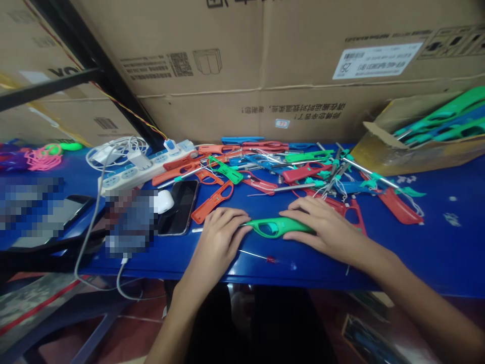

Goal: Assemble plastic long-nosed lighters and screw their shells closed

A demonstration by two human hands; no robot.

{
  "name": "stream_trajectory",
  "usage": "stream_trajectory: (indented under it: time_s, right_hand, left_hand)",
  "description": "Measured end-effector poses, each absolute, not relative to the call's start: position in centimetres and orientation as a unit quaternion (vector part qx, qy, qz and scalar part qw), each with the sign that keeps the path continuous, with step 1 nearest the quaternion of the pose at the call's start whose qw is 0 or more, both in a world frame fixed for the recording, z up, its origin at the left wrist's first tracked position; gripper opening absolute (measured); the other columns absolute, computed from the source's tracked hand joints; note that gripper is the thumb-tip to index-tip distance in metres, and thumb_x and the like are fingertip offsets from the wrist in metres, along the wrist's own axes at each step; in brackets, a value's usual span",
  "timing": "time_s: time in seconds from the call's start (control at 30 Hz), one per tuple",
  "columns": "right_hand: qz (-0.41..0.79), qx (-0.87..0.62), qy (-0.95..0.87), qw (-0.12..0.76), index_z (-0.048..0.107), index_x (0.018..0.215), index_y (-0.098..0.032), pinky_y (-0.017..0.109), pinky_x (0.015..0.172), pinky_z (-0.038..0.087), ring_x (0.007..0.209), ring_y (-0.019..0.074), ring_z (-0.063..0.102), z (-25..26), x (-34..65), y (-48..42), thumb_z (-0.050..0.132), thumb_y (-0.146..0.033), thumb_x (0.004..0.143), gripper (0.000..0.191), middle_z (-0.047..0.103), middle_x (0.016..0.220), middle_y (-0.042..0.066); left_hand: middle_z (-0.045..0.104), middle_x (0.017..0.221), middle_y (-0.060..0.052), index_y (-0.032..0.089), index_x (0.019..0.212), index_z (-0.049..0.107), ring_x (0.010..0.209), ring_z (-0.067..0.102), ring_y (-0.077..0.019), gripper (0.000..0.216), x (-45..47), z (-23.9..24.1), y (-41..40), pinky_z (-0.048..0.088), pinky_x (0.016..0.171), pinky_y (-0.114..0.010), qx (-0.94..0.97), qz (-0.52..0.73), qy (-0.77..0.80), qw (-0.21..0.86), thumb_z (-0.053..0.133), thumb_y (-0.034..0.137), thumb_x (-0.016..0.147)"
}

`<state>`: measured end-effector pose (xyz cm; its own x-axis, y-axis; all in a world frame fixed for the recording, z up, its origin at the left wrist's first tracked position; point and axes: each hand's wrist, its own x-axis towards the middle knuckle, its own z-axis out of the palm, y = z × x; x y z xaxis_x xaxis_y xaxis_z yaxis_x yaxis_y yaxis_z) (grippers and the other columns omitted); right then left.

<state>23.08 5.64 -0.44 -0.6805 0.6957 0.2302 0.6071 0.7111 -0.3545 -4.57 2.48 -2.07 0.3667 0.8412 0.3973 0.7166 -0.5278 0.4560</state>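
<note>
A green long-necked lighter [271, 227] lies crosswise between my hands, low over the blue table. My right hand [316, 222] is closed round its handle end, thumb below and fingers above. At the other end my left hand [226, 230] pinches the narrow nose where the metal tube begins. The tube's tip [197, 230] shows to the left of my left hand. In front of the lighter, a thin rod with a red end [270, 259] rests on the table. Just beyond my hands lies a loose pile of lighter parts: an orange shell [212, 203], a green shell [227, 170] and several metal tubes.
A cardboard box [413, 151] of green and blue lighters stands at the right. To the left are a white power strip [129, 174], a phone [180, 208], a white earbud case [164, 201] and cables. Large cartons [242, 60] form a wall behind the blue table [447, 253].
</note>
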Motion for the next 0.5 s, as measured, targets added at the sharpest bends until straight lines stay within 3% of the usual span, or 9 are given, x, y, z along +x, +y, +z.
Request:
stream_trajectory:
  time_s: [0.5]
  right_hand:
    - [0.123, -0.354, -0.91, 0.177, 0.065, 0.131, -0.022, 0.042, 0.096, 0.049, 0.11, 0.0244, 0.059, -0.48, 23.25, 5.8, 0.051, -0.044, 0.103, 0.038, 0.063, 0.119, 0.011]
  left_hand:
    - [0.07, 0.116, -0.007, 0.02, 0.11, 0.068, 0.108, 0.06, -0.0224, 0.016, -4.63, -2.13, 2.29, 0.046, 0.097, -0.045, 0.817, 0.299, 0.481, 0.108, 0.056, 0.027, 0.102]
